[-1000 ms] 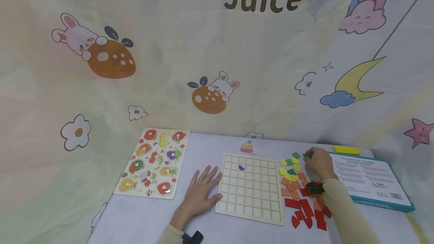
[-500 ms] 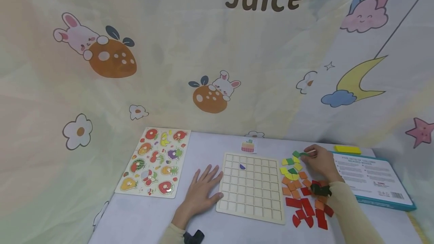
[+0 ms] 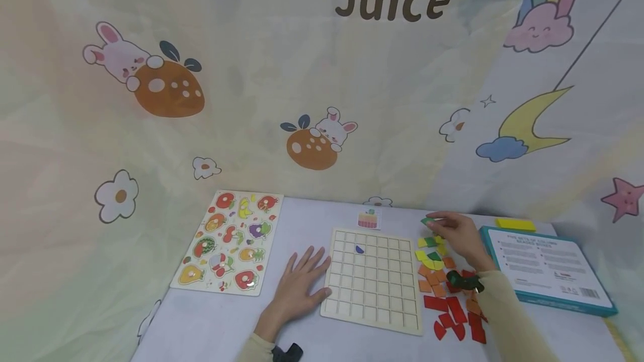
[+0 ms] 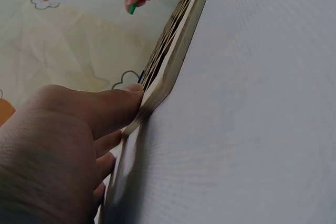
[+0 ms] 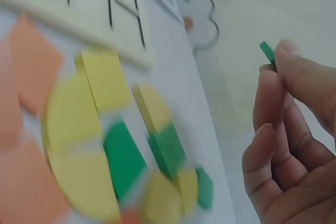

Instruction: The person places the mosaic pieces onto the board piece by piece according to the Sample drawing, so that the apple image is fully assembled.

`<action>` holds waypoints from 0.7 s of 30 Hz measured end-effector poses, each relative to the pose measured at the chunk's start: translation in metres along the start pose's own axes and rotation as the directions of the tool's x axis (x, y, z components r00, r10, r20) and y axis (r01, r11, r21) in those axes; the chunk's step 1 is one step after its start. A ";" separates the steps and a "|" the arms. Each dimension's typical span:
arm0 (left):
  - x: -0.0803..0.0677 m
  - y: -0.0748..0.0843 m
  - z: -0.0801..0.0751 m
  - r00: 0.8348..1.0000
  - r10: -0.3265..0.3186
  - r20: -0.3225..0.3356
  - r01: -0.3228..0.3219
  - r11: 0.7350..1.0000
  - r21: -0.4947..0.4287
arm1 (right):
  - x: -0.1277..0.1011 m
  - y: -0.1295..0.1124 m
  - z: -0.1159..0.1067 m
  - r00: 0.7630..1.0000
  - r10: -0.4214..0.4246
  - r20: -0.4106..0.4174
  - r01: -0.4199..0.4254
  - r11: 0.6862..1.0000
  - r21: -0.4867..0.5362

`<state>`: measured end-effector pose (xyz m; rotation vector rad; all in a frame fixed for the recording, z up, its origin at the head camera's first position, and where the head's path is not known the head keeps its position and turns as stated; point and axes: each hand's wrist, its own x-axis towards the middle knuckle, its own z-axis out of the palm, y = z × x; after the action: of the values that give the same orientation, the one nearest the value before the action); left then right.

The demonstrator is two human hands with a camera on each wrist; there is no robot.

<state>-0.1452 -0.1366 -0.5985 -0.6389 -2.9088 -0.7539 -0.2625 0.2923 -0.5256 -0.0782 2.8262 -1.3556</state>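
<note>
Head view forward-down from above, wrist views close, grid board (image 3: 372, 280) in all

The grid board (image 3: 372, 281) looks matt wood, the blurred tiles (image 5: 124, 161) perhaps likewise.

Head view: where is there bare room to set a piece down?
Bare tabletop lies beyond the left hand, between the fruit board and the grid board, and before the grid board's near edge, left of the red tiles. Crowded: between the grid board and teal-edged box, where orange and yellow tiles also lie close to the right hand.
</note>
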 end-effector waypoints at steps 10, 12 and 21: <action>-0.001 -0.001 0.002 1.000 0.001 -0.007 -0.001 1.000 0.011 | 0.009 -0.025 0.063 0.986 -0.111 0.128 0.098 0.989 0.107; -0.001 -0.002 0.002 1.000 0.006 -0.010 -0.006 1.000 0.012 | 0.009 -0.032 0.074 0.980 -0.115 0.160 0.096 0.988 0.120; -0.001 -0.002 0.001 1.000 0.017 -0.011 -0.017 1.000 0.004 | 0.011 -0.046 0.105 0.959 -0.211 0.191 0.210 0.977 0.025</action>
<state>-0.1452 -0.1374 -0.6005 -0.6557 -2.8908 -0.7475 -0.2687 0.1814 -0.5549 -0.4962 2.7142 -1.3065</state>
